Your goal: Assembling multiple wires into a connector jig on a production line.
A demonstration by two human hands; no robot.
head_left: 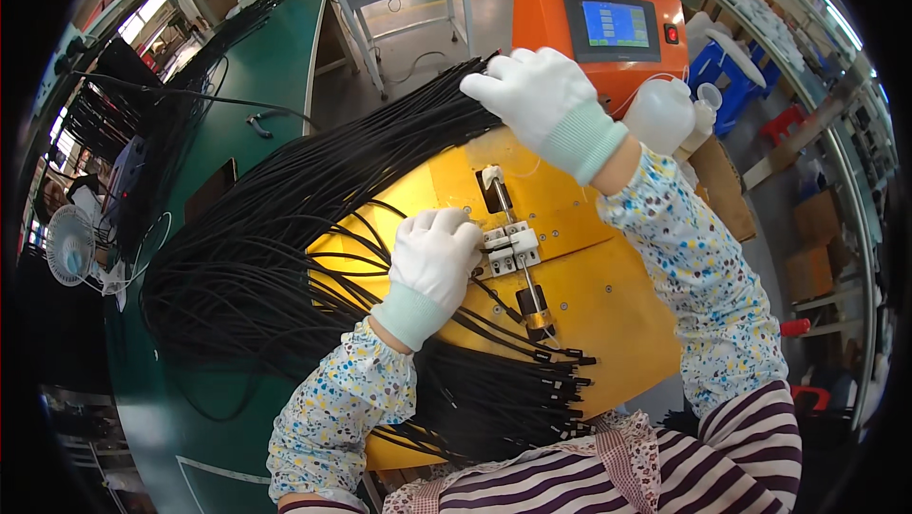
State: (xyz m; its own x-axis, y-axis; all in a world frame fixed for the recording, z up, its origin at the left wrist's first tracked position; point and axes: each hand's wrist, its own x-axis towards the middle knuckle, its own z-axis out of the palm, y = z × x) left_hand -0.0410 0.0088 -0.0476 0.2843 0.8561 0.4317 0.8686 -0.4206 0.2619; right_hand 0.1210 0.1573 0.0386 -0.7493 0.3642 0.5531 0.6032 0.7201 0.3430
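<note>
My left hand [432,262], in a white glove, is closed at the left side of a small white clamp fixture [513,248]. A thin black cable [498,247] runs from its fingertips into the fixture. Farther off, my right hand [541,101], gloved too, has its fingers curled over the far ends of a thick bundle of black cables [351,158]; what its fingertips grip is hidden. Metal rods stand on both sides of the fixture, on a yellow work plate [608,314]. More cable ends with plugs [570,381] lie close to my body.
An orange machine [598,25] with a lit screen stands behind my right hand, beside a white plastic bottle [660,115]. The cables spread over a green table [252,67] on the left. A small fan [71,243] stands at far left, a blue stool [731,82] at back right.
</note>
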